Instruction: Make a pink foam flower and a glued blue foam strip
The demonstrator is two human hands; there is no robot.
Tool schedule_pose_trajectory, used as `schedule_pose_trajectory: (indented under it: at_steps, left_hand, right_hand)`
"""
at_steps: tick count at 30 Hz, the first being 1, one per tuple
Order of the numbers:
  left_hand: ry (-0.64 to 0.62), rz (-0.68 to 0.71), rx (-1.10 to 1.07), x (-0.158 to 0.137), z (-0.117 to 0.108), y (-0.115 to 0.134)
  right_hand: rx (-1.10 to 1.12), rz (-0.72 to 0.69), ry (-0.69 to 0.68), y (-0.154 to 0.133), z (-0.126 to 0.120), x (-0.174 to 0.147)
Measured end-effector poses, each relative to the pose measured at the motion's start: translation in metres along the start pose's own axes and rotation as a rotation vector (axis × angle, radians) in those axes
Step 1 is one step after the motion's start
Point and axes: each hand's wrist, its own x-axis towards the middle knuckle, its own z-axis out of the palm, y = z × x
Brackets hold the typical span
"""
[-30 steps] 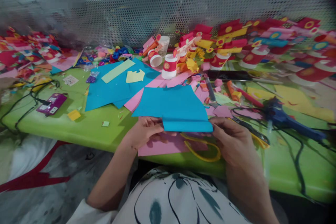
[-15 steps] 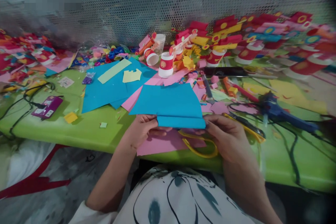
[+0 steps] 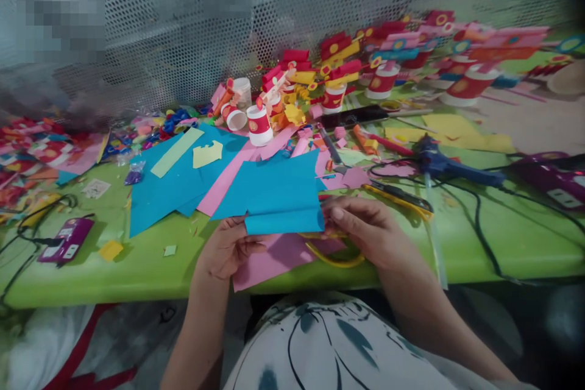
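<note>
A sheet of blue paper (image 3: 274,186) is held up over the table, its near edge curled into a roll. My left hand (image 3: 226,247) pinches the left end of that roll, thumb on top and fingers beneath. At the right end, the closed fingers of my right hand (image 3: 365,228) grip the roll's edge, and the fingertips are partly hidden. Under the hands lie a sheet of pink paper (image 3: 269,262) and yellow-handled scissors (image 3: 336,261), whose blades I cannot see.
A blue glue gun (image 3: 457,164) and a yellow-black cutter knife (image 3: 402,196) lie to the right. Behind stand red-and-white paper cups (image 3: 259,125) with paper decorations. Larger blue sheets (image 3: 155,195) lie left, near a purple socket box (image 3: 67,241) with cables. Perforated metal (image 3: 292,6) backs the table.
The view has turned rightward, so the table's things sit further left. Both hands still hold the blue sheet; the right hand's thumb has shifted at the roll's end.
</note>
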Motion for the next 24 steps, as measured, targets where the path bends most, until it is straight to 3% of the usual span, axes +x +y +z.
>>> schedule_pose_trajectory:
  at_steps: [11, 24]
  left_hand:
    - [0.028, 0.034, 0.07, 0.0009, 0.0026, -0.0051]
    - [0.131, 0.093, 0.101, 0.0005, 0.0066, -0.0079]
  right_hand:
    - [-0.021, -0.059, -0.081, -0.0026, -0.0015, -0.0011]
    - [0.002, 0.012, -0.09, -0.0016, -0.004, -0.0023]
